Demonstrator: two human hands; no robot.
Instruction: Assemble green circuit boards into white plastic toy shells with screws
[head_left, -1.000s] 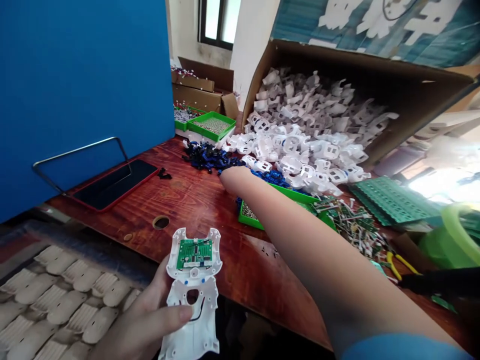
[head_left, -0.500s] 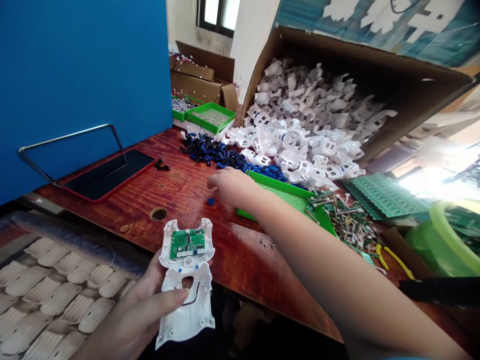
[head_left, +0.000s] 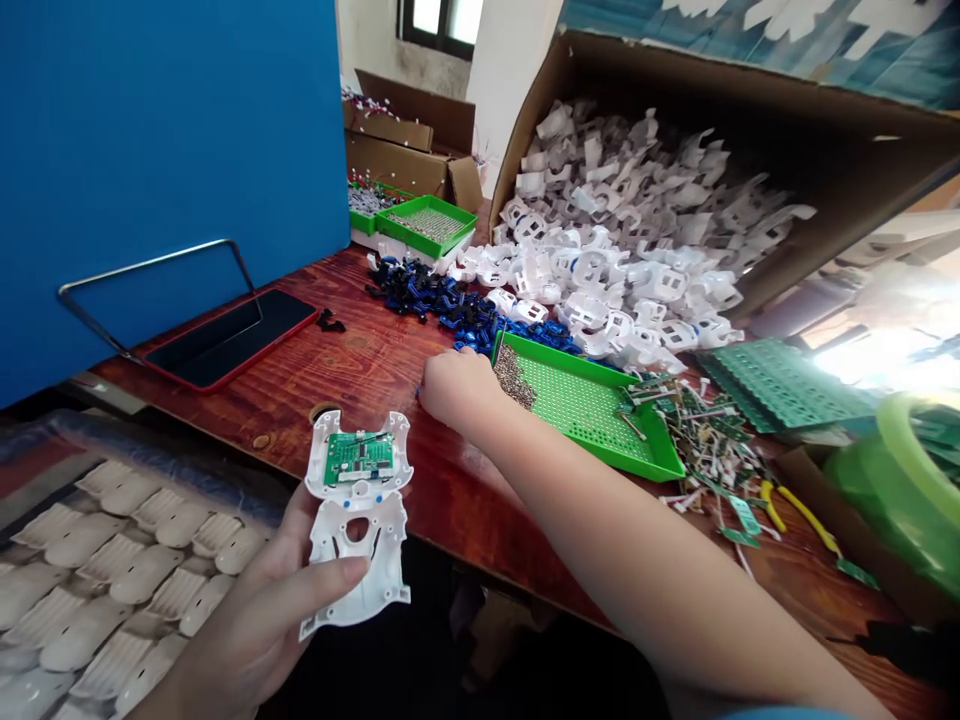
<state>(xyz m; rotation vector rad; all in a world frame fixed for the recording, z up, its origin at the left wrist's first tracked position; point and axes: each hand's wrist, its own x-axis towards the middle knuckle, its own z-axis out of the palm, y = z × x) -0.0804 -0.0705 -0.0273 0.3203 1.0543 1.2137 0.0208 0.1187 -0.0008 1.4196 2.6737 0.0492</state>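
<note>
My left hand grips a white plastic housing below the table's front edge, thumb pressed on its lower half. A green circuit board lies in the upper half, and two small blue dots show at the joint between the halves. Over the tabletop, my right hand is closed, back of the hand up, with a small blue plastic piece just showing at its fingertips. Most of its fingers are hidden. Beside that hand is a green tray with small metal screws at its left end.
Blue and black parts lie behind my right hand. White shells spill from a cardboard box. Circuit boards with wires, yellow-handled pliers and a green basin are right; a phone and white covers left.
My right hand has moved down and closed over the small blue piece that lay on the table. The housing in my left hand sits slightly higher and further left in view.
</note>
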